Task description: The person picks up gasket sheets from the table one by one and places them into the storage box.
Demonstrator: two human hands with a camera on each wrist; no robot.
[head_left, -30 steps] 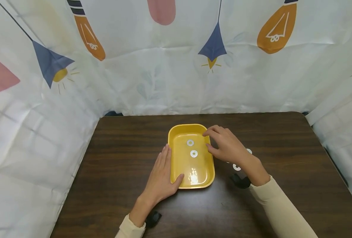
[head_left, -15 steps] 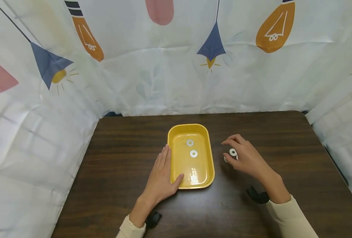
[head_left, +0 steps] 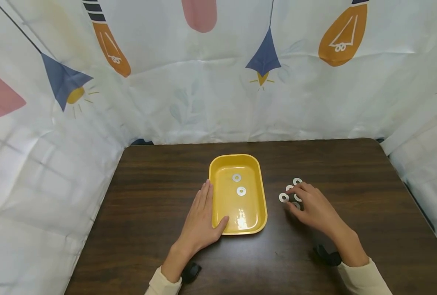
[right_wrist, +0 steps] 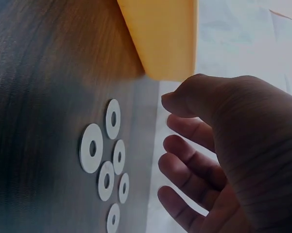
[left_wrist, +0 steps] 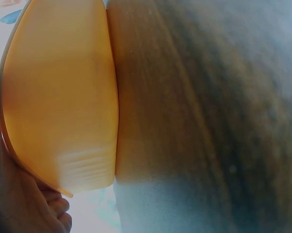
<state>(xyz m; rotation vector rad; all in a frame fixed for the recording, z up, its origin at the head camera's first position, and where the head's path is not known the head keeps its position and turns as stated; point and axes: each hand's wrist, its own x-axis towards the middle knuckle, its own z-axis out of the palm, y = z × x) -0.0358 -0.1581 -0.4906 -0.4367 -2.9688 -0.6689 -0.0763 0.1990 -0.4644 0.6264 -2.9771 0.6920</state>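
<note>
Six pale rings (right_wrist: 85,148) lie clustered, some perhaps touching.

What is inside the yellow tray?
Two flat washers lie apart on the floor of the yellow tray, one farther back than the other. The left hand's thumb overlaps the near-left corner; whatever is directly beneath it cannot be seen.

Dark wood-grain bench (head_left: 159,184), creased white curtain (head_left: 226,94) behind it and at both sides, printed orange bulbs (head_left: 343,35), blue lampshades (head_left: 264,53), pink shapes (head_left: 200,15), pale leaf sprigs (head_left: 183,106)
</note>
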